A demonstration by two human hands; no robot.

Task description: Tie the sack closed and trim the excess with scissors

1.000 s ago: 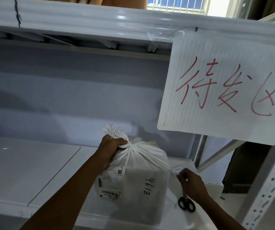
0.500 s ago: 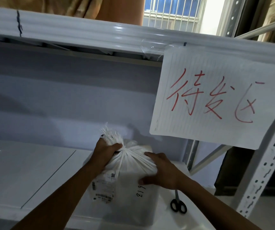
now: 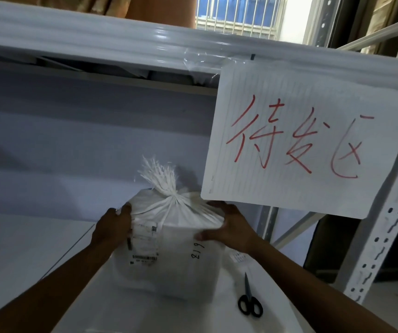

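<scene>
A white woven sack [image 3: 169,255] stands on the white shelf [image 3: 25,255], boxy in shape, with a shipping label and handwritten digits on its front. Its neck is tied and a frayed tuft [image 3: 159,176] sticks up above the knot. My left hand [image 3: 114,227] presses the sack's upper left side. My right hand [image 3: 229,224] grips its upper right corner. Black-handled scissors [image 3: 249,299] lie on the shelf to the right of the sack, untouched.
A paper sign [image 3: 301,140] with red writing hangs from the upper shelf beam [image 3: 121,42], just above my right hand. A perforated shelf upright [image 3: 385,236] stands at the right. A small paper slip [image 3: 237,257] lies behind my right forearm.
My left hand let go of the sack's neck and moved down to its left side. My right hand left the scissors on the shelf and took hold of the sack's right side.
</scene>
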